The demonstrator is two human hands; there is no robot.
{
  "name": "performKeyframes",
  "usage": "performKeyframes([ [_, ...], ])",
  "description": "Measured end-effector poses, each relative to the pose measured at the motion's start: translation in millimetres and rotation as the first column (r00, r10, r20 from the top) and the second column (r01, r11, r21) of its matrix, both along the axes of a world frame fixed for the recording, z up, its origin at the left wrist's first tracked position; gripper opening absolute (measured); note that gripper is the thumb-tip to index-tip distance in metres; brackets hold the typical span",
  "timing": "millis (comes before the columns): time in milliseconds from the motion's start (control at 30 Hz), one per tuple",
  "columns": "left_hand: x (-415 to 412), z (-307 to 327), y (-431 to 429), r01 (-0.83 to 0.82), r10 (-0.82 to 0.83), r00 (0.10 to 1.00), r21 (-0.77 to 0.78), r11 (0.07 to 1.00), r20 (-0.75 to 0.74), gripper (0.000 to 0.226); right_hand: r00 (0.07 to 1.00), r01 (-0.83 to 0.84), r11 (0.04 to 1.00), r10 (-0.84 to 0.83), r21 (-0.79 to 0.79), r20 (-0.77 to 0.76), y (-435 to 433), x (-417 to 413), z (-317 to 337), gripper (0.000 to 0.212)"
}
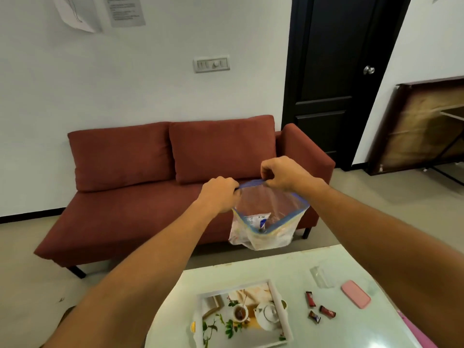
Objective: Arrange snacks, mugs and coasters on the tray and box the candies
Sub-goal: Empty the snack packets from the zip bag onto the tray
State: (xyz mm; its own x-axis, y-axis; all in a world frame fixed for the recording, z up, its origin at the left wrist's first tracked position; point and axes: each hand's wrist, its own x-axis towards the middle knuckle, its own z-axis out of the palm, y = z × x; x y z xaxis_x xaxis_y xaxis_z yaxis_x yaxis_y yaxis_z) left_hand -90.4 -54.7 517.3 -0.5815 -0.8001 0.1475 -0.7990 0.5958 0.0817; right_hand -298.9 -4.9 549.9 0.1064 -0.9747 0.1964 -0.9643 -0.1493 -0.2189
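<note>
the red sofa (150, 197) stands beyond the tray, across the floor. the pale surface (351, 330) carries the tray (280, 313). both my arms stretch forward, raised well above and beyond the tray. a clear zip bag (268, 204) with a blue seal strip hangs between them. my left grip (221, 193) is curled round one end of the strip, and my right grip (283, 174) pinches the other. a white packet (258, 219) inside shows blue print, too blurred to read. right of the tray lie a pink lid (355, 293) and, between the two, three dark candies (310, 298).
</note>
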Motion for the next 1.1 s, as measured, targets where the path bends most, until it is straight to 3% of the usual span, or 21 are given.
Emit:
performKeyframes([
  [100,5,-6,2,-0.009,0.014,0.999,0.082,0.997,-0.051,0.025,0.994,-0.023,0.993,0.01,-0.114,-0.112,7,19,-19,0.033],
  [167,11,-9,3,-0.028,0.037,0.997,0.121,0.992,-0.073,0.024,0.992,-0.07,0.988,0.054,-0.14,-0.11,13,35,-35,0.029],
  [367,43,-17,3,-0.113,0.122,0.992,0.194,0.974,-0.033,0.027,0.989,-0.081,0.97,0.106,0.23,-0.1,13,73,-82,0.015],
  [433,57,-16,5,-0.135,0.144,0.989,0.211,0.968,-0.029,0.023,0.976,-0.075,0.936,0.14,0.345,-0.168,10,90,-88,0.012],
  [567,85,-15,5,-0.144,0.153,0.988,0.256,0.956,-0.015,0.018,0.958,-0.032,0.856,0.174,0.516,-0.229,8,131,-106,0.035],
  [700,113,-19,0,-0.11,0.133,0.989,0.278,0.954,-0.064,0.029,0.965,0.108,0.767,0.071,0.632,-0.251,4,149,-131,0.034],
  [867,130,-28,-6,-0.044,0.081,0.993,0.359,0.932,-0.089,0.029,0.97,0.133,0.767,0.028,0.628,-0.24,6,161,-141,0.033],
  [1000,133,-32,-8,-0.075,0.127,0.984,0.348,0.935,-0.128,0.035,0.954,0.085,0.763,0.122,0.64,-0.272,-6,171,-133,0.037],
  [1100,134,-34,-10,-0.133,0.174,0.98,0.336,0.933,-0.094,0.033,0.962,0.014,0.831,0.141,0.556,-0.236,-11,168,-126,0.033],
])
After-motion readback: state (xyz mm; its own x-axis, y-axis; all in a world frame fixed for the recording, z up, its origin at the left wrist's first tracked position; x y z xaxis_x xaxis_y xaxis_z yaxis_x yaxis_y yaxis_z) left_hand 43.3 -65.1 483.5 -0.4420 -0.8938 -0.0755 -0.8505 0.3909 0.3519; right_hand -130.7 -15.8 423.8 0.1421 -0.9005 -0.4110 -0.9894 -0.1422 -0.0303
